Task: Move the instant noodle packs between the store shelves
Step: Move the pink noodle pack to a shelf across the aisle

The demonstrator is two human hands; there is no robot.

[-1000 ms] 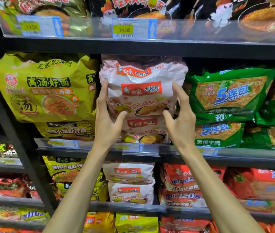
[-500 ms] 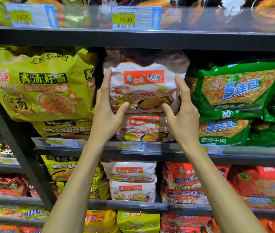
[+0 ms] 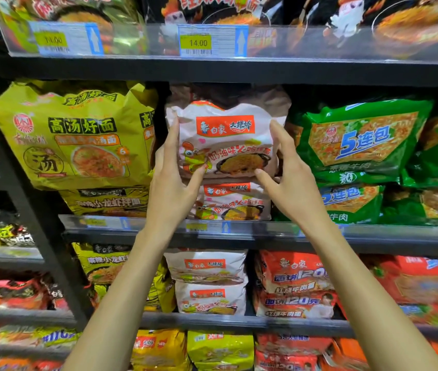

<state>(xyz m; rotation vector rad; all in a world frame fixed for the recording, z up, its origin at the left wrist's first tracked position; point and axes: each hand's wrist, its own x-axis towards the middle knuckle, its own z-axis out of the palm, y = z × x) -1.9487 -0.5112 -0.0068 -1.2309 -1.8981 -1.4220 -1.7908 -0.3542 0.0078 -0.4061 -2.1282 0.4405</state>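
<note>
A white and pink instant noodle pack [image 3: 225,145] with an orange label lies on top of an identical pack [image 3: 235,202] on the middle shelf [image 3: 373,232]. My left hand [image 3: 169,188] grips its left edge, fingers up the side and thumb on the lower front. On the right edge, my right hand [image 3: 292,188] holds it the same way, with the thumb tip on the printed pan picture. Both hands are raised to shelf height. The pack's top flap is crumpled under the shelf above.
A big yellow pack [image 3: 78,135] stands close on the left and green five-packs [image 3: 359,140] close on the right. The black shelf above [image 3: 239,72] carries price tags. Two more white packs [image 3: 207,269] sit one shelf down, beside red packs [image 3: 292,285].
The pack has gone further back into the shelf slot and settled on the lower pack. Both hands followed it inward and slightly up.
</note>
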